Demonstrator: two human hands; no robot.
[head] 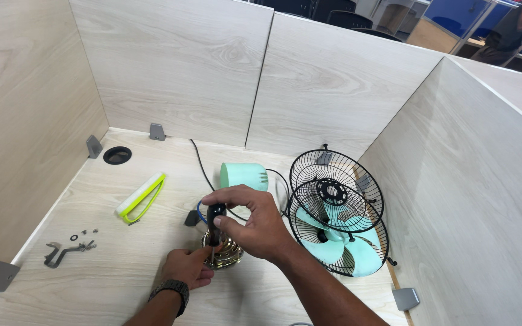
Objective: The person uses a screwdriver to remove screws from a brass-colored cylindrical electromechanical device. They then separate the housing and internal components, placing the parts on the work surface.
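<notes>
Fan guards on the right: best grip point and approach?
Take the front fan guard by its top outer rim, coming from above. The pair stands tilted against the right wall panel, so that rim is exposed; the wire spokes are thin, and the mint blade sits behind the lower guard.

Right hand (255, 223) grips black screwdriver (214, 218) upright, tip down into brass-coloured motor (225, 252). Left hand (187, 267) steadies motor from left, on desk (122, 284). Mint motor cover (243, 176) just behind. Black fan guards (333, 181) lean at right over mint blade (339, 244). Yellow-and-white handle (141, 197) and small screws (83, 234) lie left.
</notes>
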